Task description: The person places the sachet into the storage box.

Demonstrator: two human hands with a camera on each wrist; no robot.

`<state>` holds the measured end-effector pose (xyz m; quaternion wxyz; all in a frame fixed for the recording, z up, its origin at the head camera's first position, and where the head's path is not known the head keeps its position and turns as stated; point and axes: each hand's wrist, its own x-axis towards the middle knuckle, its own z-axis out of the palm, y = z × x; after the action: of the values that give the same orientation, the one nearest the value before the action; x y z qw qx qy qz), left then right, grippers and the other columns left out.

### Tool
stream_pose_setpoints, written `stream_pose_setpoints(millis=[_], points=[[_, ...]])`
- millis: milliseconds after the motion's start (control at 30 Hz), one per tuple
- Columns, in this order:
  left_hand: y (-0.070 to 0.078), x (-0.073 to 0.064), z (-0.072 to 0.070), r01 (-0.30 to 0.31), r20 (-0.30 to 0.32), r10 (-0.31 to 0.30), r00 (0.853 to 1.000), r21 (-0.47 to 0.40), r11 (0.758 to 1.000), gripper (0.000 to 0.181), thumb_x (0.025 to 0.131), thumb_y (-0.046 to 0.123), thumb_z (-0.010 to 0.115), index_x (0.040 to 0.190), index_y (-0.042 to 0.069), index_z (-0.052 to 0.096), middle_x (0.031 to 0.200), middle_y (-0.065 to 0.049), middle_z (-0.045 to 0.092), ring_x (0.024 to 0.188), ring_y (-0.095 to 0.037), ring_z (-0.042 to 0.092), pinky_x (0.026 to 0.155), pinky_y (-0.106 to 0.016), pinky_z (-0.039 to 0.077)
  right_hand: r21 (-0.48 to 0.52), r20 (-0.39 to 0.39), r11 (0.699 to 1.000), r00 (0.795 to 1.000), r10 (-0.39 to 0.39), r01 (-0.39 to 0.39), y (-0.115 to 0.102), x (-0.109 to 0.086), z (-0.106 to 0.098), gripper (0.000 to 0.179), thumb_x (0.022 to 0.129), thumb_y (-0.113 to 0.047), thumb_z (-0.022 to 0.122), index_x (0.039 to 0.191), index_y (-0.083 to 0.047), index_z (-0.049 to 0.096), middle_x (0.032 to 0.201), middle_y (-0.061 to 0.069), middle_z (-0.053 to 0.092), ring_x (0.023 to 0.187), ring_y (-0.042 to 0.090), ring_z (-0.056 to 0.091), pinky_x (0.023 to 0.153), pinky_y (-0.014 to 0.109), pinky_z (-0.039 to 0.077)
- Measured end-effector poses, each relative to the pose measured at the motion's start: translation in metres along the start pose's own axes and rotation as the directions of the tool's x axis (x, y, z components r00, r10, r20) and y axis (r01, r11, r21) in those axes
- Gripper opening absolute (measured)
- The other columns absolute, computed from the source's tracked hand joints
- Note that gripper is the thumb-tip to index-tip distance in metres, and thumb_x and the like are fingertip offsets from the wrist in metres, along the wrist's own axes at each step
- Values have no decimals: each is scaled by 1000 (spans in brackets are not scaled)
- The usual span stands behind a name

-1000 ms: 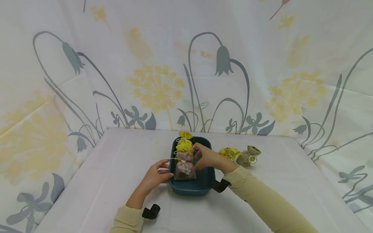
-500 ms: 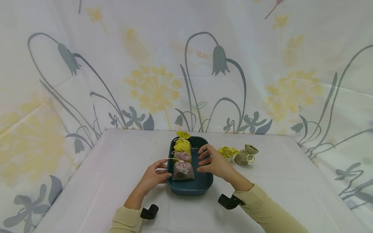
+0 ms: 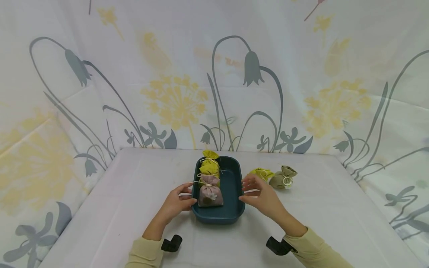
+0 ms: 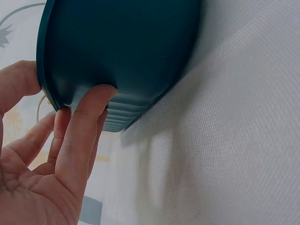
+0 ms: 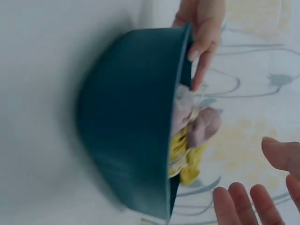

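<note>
Left hand (image 3: 175,203) touches the tub (image 3: 219,218); right hand (image 3: 264,197) hovers beside it

The tub (image 3: 233,186) sits on the desk (image 3: 140,178) between the left grip (image 3: 172,204) and the right grip (image 3: 263,195). Inside it, little bags (image 3: 210,195) make a row nearer the left grip. One bag (image 3: 259,172) is just behind the right grip; another bag (image 3: 279,180) is behind it, to the right.
</note>
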<state>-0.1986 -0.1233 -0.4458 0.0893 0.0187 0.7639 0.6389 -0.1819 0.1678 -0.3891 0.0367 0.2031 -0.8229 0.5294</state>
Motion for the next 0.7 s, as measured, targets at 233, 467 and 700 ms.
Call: stream_pose_setpoints(millis=[233,467,700], points=[[2,-1,1,6,-4,-6,1000,-6,1000,59,83,1,67,137,7,44,117,-16,49,101,-26,59,69,-37,56,-135,-114,989,990,-80,65,24,-15,-19,46,71,-2,79,111,2,56,102,12,59,93,31,59,77,37,54],[1,-1,0,2,8,-2,1000,-10,1000,59,84,3,68,137,7,44,117,-17,49,101,-26,59,69,-37,56,-329,-197,938,964,-179,107,50,-28,-43,49,66,4,80,110,1,58,105,9,59,97,17,56,76,31,54],[2,-1,-1,1,5,-1,1000,-7,1000,58,83,3,68,136,6,45,116,-18,49,100,-26,59,70,-37,56,-425,-247,899,941,-233,111,69,-37,-67,54,64,9,80,113,2,58,107,12,57,96,19,54,76,19,51]])
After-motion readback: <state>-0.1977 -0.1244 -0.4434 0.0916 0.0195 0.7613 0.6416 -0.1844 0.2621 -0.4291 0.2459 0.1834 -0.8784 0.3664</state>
